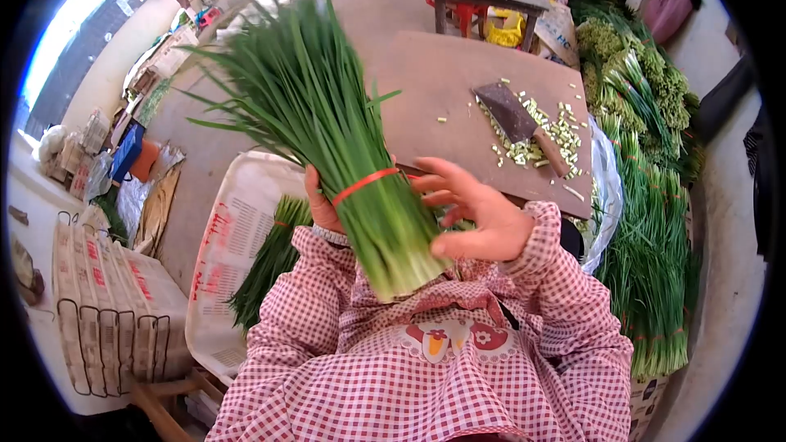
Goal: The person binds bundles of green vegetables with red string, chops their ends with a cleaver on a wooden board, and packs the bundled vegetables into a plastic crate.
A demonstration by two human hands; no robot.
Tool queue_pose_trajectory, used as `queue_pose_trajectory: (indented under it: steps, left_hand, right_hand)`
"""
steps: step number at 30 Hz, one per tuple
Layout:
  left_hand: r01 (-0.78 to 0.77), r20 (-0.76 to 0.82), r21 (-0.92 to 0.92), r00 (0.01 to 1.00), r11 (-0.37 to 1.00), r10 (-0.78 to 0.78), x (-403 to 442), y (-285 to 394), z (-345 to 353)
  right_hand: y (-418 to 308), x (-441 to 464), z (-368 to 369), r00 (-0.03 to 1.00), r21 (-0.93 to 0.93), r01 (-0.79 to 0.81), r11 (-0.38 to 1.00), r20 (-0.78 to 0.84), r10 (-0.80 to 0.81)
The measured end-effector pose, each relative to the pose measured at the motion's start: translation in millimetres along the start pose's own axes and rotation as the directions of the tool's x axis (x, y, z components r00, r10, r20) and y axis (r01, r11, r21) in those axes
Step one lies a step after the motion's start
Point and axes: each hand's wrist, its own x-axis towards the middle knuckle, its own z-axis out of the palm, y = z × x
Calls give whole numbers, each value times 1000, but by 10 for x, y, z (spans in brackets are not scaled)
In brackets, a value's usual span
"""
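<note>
A thick bundle of green garlic chives (327, 123) is held up in front of my body, its leaf tips up and to the left, its pale cut ends low. A red band (364, 185) goes round it near the lower part. My left hand (324, 200) grips the bundle from behind, with most of its fingers hidden. On the right side of the stems, my right hand (479, 213) has its fingers spread, the thumb close to the pale ends; whether it touches them I cannot tell.
A cleaver (509, 113) lies among chopped stem ends (565, 131) on the brown table (409, 98). To the left, a white crate (217, 278) holds another banded bundle (274, 258). Stacked chives (647, 262) line the right wall. Folded wire-framed crates (115, 303) stand lower left.
</note>
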Motion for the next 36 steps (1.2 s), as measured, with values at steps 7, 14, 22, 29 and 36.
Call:
queue_pose_trajectory:
  steps: [7,14,22,29,36]
  left_hand:
    - [-14,276,-223,958,975,77,99,53,-444]
    - [14,364,-348,923,937,121,-66,-277,-470]
    - [41,-211,-84,976,996,-58,-353,-352,-136]
    - [49,-309,55,951,997,-30,6,-349,-13]
    - [-106,-190,141,973,984,132,725,94,-88]
  right_hand:
    - [528,-627,-290,920,-423,-340,840,37,391]
    - [232,-390,-214,922,-218,-355,909,76,379]
    - [706,92,-321,906,86,-327,941,310,287]
    - [474,777,-128,992,21,-37,999,118,34]
    - [239,1425,-439,994,241,-111,964,51,102]
